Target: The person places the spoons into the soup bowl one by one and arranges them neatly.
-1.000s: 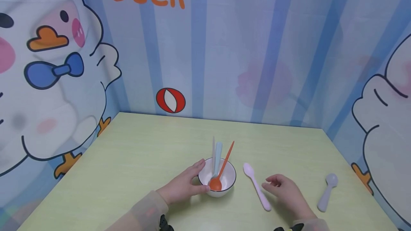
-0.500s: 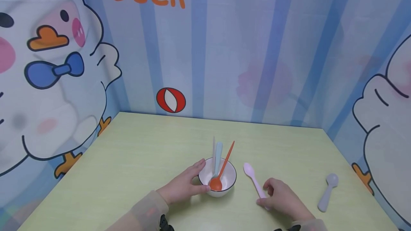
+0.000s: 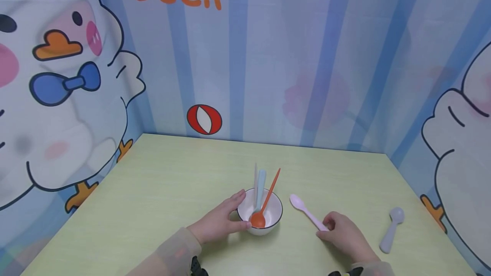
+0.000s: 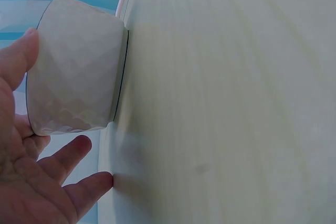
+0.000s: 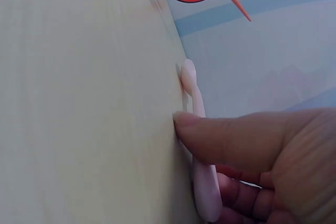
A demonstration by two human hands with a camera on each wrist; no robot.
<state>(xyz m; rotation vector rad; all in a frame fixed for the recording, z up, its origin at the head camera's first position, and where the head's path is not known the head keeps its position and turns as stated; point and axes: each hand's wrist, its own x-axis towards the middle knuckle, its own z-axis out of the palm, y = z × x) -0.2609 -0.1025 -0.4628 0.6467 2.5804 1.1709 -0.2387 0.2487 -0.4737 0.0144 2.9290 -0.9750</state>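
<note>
My left hand (image 3: 218, 220) holds a white, dark-rimmed bowl (image 3: 268, 230) by its left side, thumb and fingers spread around the wall. Inside the bowl lean an orange spoon (image 3: 258, 219), a light blue handle (image 3: 261, 184) and a thin pale handle (image 3: 255, 178). In the left wrist view the bowl (image 4: 79, 72) shows its faceted outside, with two lower fingers off it. My right hand (image 3: 344, 235) pinches the handle of a pink spoon (image 3: 304, 210); the handle's end is hidden by the hand in the head view. The right wrist view shows the thumb across the spoon (image 5: 207, 187).
A pale purple spoon (image 3: 392, 229) lies to the right of my right hand. The light green table (image 3: 172, 173) ends at a blue striped duck-print backdrop (image 3: 268, 63) behind and at the sides.
My right hand has come onto the pink spoon and now pinches its handle. The spoon has turned, its handle end shifting right. My left hand and the bowl stay put.
</note>
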